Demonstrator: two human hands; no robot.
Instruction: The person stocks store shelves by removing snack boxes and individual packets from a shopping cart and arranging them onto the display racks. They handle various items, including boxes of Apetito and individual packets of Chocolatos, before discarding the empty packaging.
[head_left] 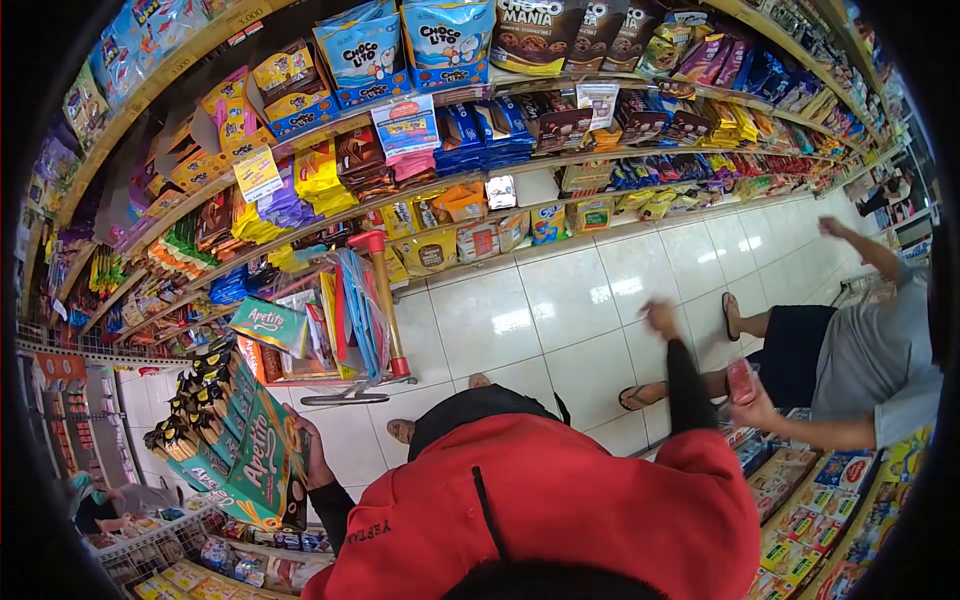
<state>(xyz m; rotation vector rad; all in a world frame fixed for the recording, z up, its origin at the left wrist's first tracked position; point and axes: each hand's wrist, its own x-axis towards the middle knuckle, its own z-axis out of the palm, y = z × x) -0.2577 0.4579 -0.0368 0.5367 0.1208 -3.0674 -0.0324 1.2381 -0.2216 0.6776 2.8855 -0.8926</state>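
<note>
Currently left hand (316, 449) grips boxy cardboard carton (258, 458).

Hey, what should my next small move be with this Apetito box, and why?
Probably bring your right hand across to steady the green Apetito box: your left hand alone grips its side, and packets crowd its open top, while the right hand, though blurred, looks empty.

The Apetito box (262, 462) looks cardboard — the floor tiles (565, 310), glossy.
</note>
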